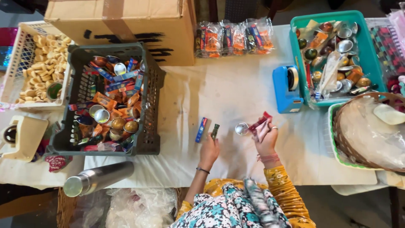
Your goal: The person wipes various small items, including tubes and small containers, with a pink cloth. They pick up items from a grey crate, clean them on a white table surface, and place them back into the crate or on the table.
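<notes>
A dark crate (152, 90) of mixed small packets is sitting left of centre, with a white basket (17, 63) of pale rings lying beside it and a cardboard box (126, 25) standing behind. A teal tub (371, 63) of metal cups is resting at the right, a blue tape dispenser (284, 90) touching its left side. A wicker basket (346, 139) is sitting below the tub, and a steel flask (99, 178) is lying at the near-left edge.

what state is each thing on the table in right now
left hand: holds a small green tube upright
right hand: grips a red packet
blue packet: flat on the cloth, untouched
grey crate: full of packets
teal basket: full
steel flask: on its side
</notes>
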